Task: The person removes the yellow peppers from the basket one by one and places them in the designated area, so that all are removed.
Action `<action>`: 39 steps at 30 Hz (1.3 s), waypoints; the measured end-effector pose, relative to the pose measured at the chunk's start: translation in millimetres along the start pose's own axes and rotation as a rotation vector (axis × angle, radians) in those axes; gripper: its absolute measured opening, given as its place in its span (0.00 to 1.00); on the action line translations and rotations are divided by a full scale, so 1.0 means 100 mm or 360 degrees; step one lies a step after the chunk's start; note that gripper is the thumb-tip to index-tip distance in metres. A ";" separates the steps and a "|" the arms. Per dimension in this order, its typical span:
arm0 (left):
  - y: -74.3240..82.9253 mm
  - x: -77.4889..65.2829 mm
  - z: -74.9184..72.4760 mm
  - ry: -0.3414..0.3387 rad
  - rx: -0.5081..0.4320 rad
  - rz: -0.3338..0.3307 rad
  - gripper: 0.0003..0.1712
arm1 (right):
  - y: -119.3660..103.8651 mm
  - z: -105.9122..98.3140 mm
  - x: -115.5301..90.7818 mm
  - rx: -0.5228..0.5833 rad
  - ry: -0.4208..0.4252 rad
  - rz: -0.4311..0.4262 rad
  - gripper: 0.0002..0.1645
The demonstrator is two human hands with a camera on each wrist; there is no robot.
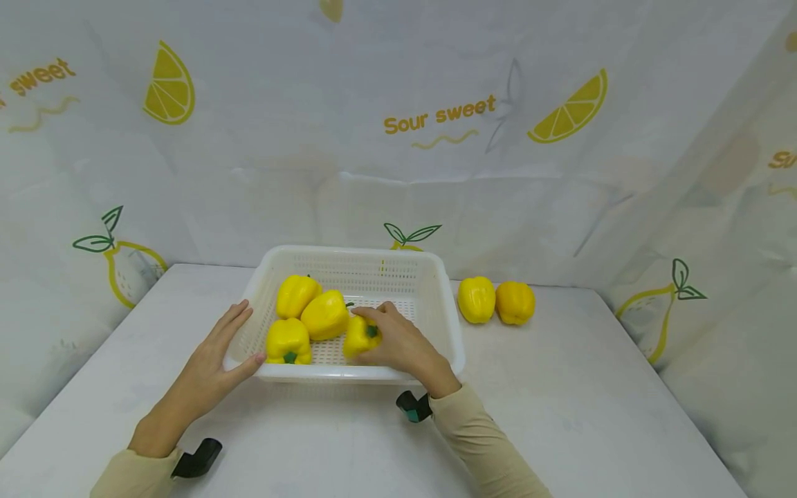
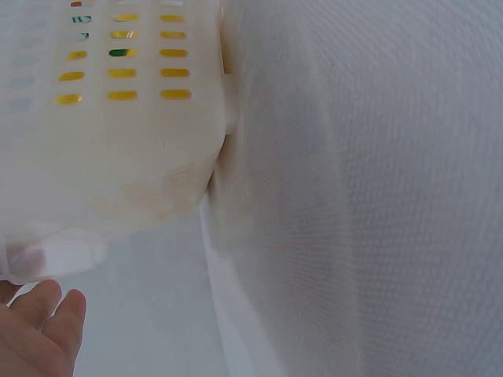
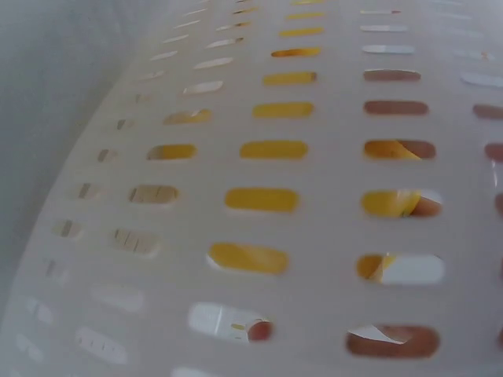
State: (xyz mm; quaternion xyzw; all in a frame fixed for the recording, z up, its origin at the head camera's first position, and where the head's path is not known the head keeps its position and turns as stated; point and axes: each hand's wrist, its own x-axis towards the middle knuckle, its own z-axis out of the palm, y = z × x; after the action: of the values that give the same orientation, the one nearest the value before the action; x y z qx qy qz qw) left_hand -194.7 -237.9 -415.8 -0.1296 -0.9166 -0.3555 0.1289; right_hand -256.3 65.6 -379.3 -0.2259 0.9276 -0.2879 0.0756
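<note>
A white perforated basket (image 1: 355, 373) stands on the table with several yellow bell peppers inside. Three of them, including one bell pepper (image 1: 325, 315) in the middle, lie grouped at its left side. My right hand (image 1: 401, 342) reaches over the front rim and grips another yellow bell pepper (image 1: 360, 336) low in the basket, its green stem showing between the fingers. At the left front corner my left hand (image 1: 214, 363) rests against the rim, fingers extended and thumb on the front edge. The right wrist view shows the perforated basket wall (image 3: 330, 228), with yellow behind its slots.
Two more yellow bell peppers, a left one (image 1: 477, 300) and a right one (image 1: 515, 303), sit side by side on the table right of the basket. A lemon-printed white cloth (image 1: 299, 173) hangs behind. The white table (image 1: 560, 408) extends in front and to the right.
</note>
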 end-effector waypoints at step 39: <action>-0.01 0.00 0.00 0.0013 0.0024 0.0011 0.45 | 0.02 0.02 0.01 0.0022 -0.0034 0.0063 0.47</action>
State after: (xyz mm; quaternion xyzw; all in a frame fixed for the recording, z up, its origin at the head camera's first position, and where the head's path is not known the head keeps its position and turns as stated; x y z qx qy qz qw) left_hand -195.2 -238.6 -416.7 -0.1302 -0.9183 -0.3488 0.1348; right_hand -257.7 65.7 -381.6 -0.2099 0.9290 -0.2902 0.0928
